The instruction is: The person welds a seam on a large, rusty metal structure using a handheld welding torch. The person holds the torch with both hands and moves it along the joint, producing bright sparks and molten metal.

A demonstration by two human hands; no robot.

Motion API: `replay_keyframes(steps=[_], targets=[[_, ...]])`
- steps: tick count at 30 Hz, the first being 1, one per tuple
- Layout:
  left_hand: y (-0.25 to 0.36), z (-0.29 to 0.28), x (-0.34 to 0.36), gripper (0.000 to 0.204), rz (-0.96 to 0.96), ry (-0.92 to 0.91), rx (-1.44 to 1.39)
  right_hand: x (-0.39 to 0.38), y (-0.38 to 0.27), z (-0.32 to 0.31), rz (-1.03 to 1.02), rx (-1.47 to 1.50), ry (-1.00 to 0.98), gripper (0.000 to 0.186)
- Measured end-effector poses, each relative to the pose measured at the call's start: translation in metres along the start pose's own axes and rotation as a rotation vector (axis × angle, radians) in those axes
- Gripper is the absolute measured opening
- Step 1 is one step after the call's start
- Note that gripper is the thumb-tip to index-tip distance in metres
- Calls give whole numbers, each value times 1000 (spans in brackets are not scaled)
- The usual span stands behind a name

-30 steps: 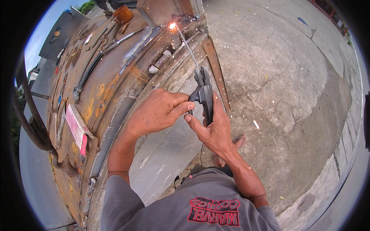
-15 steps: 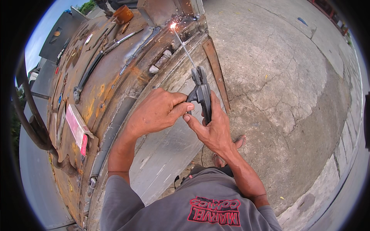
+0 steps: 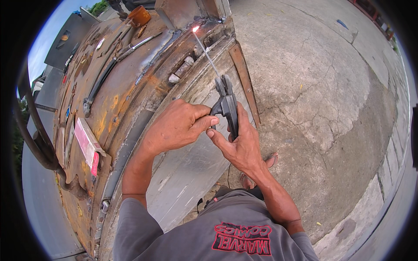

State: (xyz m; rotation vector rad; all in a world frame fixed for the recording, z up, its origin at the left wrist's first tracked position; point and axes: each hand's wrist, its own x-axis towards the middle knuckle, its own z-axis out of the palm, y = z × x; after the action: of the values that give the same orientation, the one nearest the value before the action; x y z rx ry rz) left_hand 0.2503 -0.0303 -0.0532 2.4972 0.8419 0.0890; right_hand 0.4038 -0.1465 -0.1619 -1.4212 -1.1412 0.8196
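Note:
A black welding electrode holder (image 3: pixel 227 102) is gripped in my right hand (image 3: pixel 244 145), whose fingers wrap its handle. With thumb and forefinger, my left hand (image 3: pixel 178 126) pinches the holder's lever from the left side. Out of the holder's jaws runs a thin grey welding rod (image 3: pixel 206 53), slanting forward and to the left. Its far end glows bright pink-white against the rusty steel edge of the truck bed (image 3: pixel 180 50), close to the foot of an upright metal post (image 3: pixel 177 13). Part of the right hand's fingers is hidden behind the handle.
On the rusty bed lie a pink and white rod box (image 3: pixel 87 137), a long dark-handled tool (image 3: pixel 101 82) and an orange pot (image 3: pixel 139 16). A hinge (image 3: pixel 182 69) sits along its edge. Bent dark pipes (image 3: pixel 41 143) rise at left. Cracked concrete (image 3: pixel 313 87) spreads at right.
The spray of sparks around the rod's tip has died down to a small glow. Both hands and the holder stay almost exactly in place.

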Motion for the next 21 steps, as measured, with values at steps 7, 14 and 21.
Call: replay_keyframes(steps=[7,14,21], targets=[[-4,2,1,42,5,-4,20,0,-3,-3,-3,-3,-49,97],[-1,-1,1,42,-3,-15,3,1,3,-1,-45,-28,-24,96],[-3,3,1,37,60,17,-2,-2,-11,-7,68,42,-49,98]])
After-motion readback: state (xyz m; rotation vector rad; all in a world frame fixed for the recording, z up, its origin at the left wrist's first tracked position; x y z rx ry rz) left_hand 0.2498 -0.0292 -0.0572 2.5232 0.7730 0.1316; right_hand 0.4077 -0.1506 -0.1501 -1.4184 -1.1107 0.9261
